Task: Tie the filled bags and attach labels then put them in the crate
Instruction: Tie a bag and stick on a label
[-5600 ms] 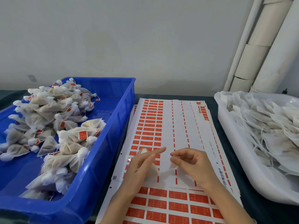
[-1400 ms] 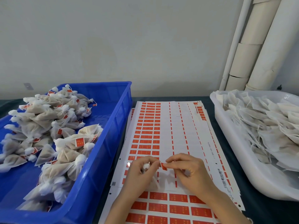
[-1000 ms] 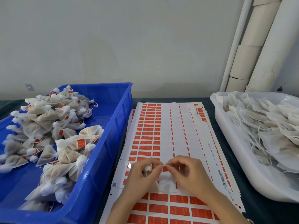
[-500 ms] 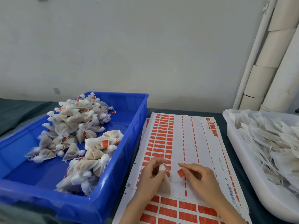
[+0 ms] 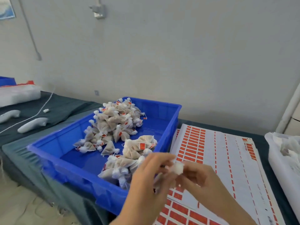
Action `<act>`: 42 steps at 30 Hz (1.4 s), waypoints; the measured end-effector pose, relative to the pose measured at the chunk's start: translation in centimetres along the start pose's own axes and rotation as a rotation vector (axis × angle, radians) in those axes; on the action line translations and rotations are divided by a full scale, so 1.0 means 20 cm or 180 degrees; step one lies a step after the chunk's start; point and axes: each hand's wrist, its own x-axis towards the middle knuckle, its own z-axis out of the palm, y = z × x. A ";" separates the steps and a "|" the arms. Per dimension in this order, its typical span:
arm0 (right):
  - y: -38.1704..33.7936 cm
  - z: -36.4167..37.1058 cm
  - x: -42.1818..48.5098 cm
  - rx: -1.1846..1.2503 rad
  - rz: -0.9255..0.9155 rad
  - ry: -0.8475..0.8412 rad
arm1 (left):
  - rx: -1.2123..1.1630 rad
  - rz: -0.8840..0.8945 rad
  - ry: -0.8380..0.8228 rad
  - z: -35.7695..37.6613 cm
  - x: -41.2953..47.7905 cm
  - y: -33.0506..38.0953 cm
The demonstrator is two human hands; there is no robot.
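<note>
Lower centre, left hand (image 5: 151, 173) and right hand (image 5: 198, 180) pinch the small white mesh bag (image 5: 178, 167), seemingly labelled — clear the blue plastic crate (image 5: 170, 130)'s rim before releasing.

Soft even light, weak shadows; left hand (image 5: 150, 174), right hand (image 5: 201, 178) and the bag (image 5: 178, 168) between them motion-blurred, frame soft, edges bent by wide lens

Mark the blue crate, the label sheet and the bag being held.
blue crate (image 5: 73, 173): head view, near outer wall.
label sheet (image 5: 222, 159): head view, white part mid-sheet.
held bag (image 5: 177, 167): head view, white bunched top.
</note>
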 end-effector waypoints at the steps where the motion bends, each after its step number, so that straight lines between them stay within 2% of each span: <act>1: -0.05 0.03 0.05 0.0044 -0.0098 0.0100 | -0.0002 -0.0090 0.0076 -0.05 0.04 0.00; 4: -0.13 0.11 0.22 -0.0064 -0.0276 0.0230 | 0.0262 -0.0264 0.0480 -0.22 0.16 -0.09; 6: -0.13 0.17 0.33 -0.0211 -0.0274 0.0368 | 0.0397 -0.0500 0.0551 -0.28 0.21 -0.17; 10: -0.06 0.27 0.49 -0.0443 -0.0134 0.0361 | 0.0488 -0.1038 0.0499 -0.35 0.26 -0.33; 14: 0.00 0.31 0.51 -0.0871 -0.0029 0.0196 | 0.1104 -0.1604 0.0245 -0.35 0.28 -0.45; 17: 0.02 0.31 0.43 -0.1171 0.0016 0.0344 | 0.1074 -0.1928 0.0138 -0.31 0.28 -0.45; 18: 0.04 0.30 0.39 -0.1143 0.0040 0.0441 | 0.1233 -0.1807 0.0218 -0.28 0.27 -0.44; 20: 0.06 0.27 0.29 -0.0962 0.0116 0.0643 | 0.1544 -0.1172 0.0587 -0.20 0.26 -0.37; 22: 0.08 0.21 0.17 -0.0801 0.0288 0.0816 | 0.1341 -0.0624 0.0755 -0.09 0.26 -0.26; 25: 0.09 0.05 0.00 -0.0748 0.0546 0.1025 | 0.0780 -0.0347 0.0135 0.13 0.27 -0.12; 30: 0.04 -0.32 -0.31 -0.0921 0.0582 0.1492 | 0.0075 -0.0339 -0.1079 0.56 0.27 0.06; 34: 0.06 -0.65 -0.54 -0.1315 0.0727 0.2026 | -0.0209 -0.0109 -0.1519 0.94 0.28 0.17; 38: 0.22 -0.97 -0.68 -0.2039 0.1497 0.2242 | -0.0095 0.0160 -0.1836 1.29 0.32 0.25; 42: 0.36 -1.15 -0.73 -0.2348 0.2475 0.1748 | 0.0632 0.0512 -0.2226 1.52 0.42 0.27</act>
